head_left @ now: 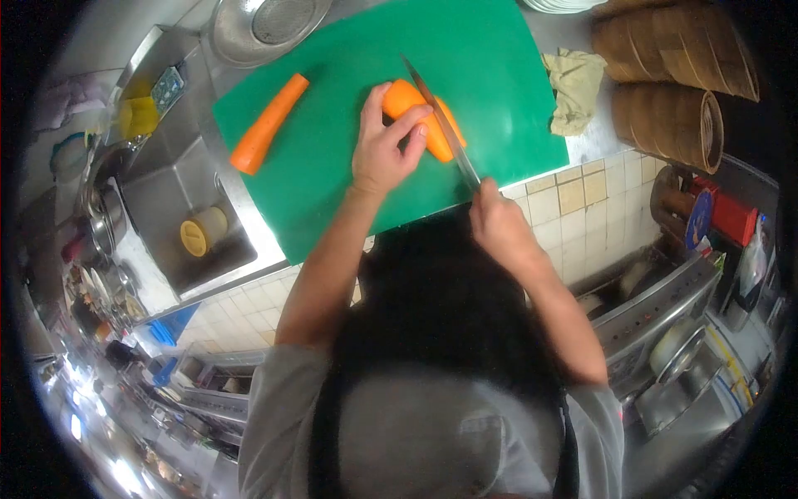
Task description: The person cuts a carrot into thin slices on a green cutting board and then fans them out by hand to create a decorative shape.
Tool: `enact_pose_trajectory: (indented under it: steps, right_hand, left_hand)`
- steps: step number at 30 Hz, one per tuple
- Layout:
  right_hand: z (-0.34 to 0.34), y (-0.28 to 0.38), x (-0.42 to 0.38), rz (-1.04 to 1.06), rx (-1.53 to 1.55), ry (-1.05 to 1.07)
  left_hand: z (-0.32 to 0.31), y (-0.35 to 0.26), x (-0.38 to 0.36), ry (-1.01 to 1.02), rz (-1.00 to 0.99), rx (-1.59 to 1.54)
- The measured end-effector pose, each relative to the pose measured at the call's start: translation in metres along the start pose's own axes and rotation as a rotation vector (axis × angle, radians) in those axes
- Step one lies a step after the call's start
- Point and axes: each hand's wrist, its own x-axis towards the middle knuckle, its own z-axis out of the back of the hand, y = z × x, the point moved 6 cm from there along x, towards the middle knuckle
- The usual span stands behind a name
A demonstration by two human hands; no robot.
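On the green cutting board (341, 166) my left hand (386, 143) grips a carrot (402, 96), fingers curled over its near side. My right hand (502, 220) is closed round the handle of a long kitchen knife (455, 141). The blade runs along the carrot's length, with an orange piece (452, 121) showing on its right side. The knife tip points to the far edge of the board. Left of my left hand, a second peeled carrot (270, 125) lies by itself on the board.
A metal strainer (241, 33) stands beyond the board's far left edge. At left is a sink (166, 195) holding a yellow-lidded container (204, 231). A crumpled cloth (575, 90) and bamboo steamers (665, 125) are at right.
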Motion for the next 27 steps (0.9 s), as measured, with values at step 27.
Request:
enact_pose_trajectory:
  steps: [27]
  right_hand:
    - [-0.015, -0.011, -0.005, 0.027, -0.051, 0.073]
  left_hand:
    - [0.0, 0.003, 0.0, 0.005, -0.022, -0.025]
